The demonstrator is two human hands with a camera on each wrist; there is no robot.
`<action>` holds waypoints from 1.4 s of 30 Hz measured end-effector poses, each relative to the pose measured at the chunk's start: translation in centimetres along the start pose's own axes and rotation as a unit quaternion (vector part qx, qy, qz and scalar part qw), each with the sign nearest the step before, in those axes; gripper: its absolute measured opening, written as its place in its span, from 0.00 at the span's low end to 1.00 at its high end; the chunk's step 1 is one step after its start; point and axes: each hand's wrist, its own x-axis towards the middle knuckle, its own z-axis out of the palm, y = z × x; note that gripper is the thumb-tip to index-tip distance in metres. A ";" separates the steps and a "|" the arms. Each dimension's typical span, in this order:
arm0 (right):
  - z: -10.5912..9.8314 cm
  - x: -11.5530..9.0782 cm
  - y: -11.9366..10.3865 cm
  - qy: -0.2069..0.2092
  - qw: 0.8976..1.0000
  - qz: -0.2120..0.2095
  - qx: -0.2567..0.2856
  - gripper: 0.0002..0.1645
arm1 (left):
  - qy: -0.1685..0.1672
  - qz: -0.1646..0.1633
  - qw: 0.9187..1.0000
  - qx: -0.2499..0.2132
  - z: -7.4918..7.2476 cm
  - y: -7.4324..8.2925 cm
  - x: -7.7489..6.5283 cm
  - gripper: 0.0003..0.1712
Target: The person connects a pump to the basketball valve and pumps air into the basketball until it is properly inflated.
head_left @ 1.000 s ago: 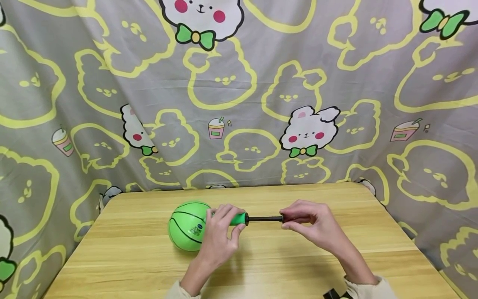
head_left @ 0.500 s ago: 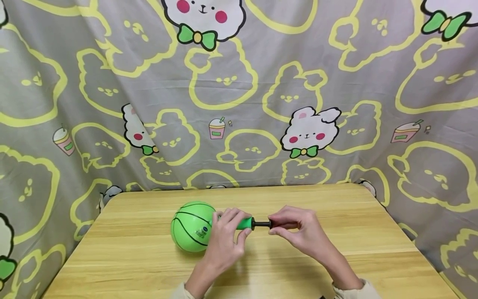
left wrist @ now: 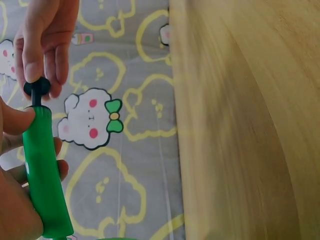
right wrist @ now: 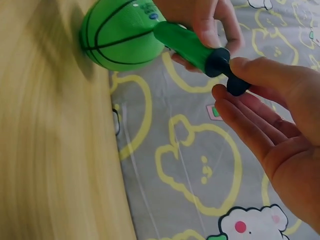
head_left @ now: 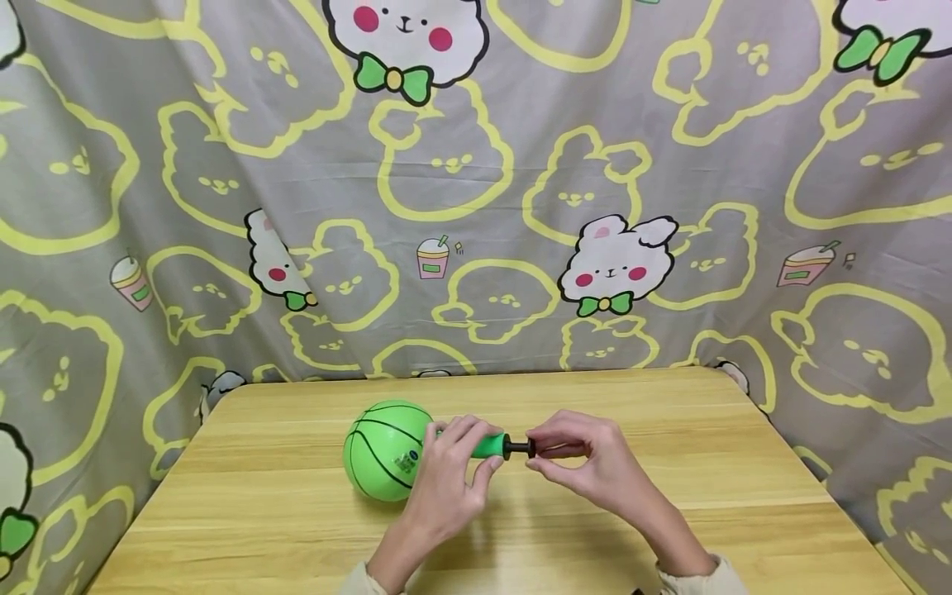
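A green ball pump (left wrist: 46, 170) with a black plunger is held level above the table. My left hand (head_left: 449, 479) wraps its fingers and thumb round the green barrel. With thumb and fingertips, my right hand (head_left: 595, 463) pinches the black round plunger handle (right wrist: 238, 85). Only a short stretch of the plunger rod shows between handle and barrel. At the pump's left end is a green ball (head_left: 383, 450) with black basketball lines and a small printed mark; the pump's tip meets it in the right wrist view. My left hand hides part of the ball in the head view.
Beneath is a light wood-grain table (head_left: 245, 479). A grey curtain (head_left: 476, 190) with yellow outlines and white cartoon animals hangs behind its back edge and along both sides.
My right hand has moved left, pushing the black plunger most of the way into the pump barrel. The ball and my left hand have shifted slightly right.
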 end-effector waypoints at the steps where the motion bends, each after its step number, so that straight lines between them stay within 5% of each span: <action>1: -0.3 0.0 -0.1 -0.001 1.000 0.005 0.000 0.16 | 0.000 -0.001 1.000 -0.002 -0.1 -0.1 0.1 0.13; 9: -2.7 -0.1 -0.3 0.003 1.000 0.000 0.010 0.20 | 0.015 -0.019 1.000 -0.004 -0.9 -1.1 0.3 0.12; 16: -4.6 -0.4 -0.5 -0.002 0.999 0.042 0.015 0.18 | 0.021 -0.026 0.999 -0.009 -1.5 -1.6 0.4 0.13; 21: -5.4 -0.6 -0.6 -0.002 1.000 0.020 0.014 0.19 | 0.028 -0.024 0.999 -0.011 -1.7 -1.9 0.4 0.14; 31: -5.7 -0.7 -0.8 0.002 0.999 0.040 0.011 0.18 | 0.035 -0.019 0.999 -0.012 -1.3 -1.5 0.5 0.13; 42: -4.4 -0.5 -0.4 0.015 1.000 0.010 0.020 0.20 | 0.040 -0.019 0.999 -0.014 -0.9 -1.0 0.5 0.14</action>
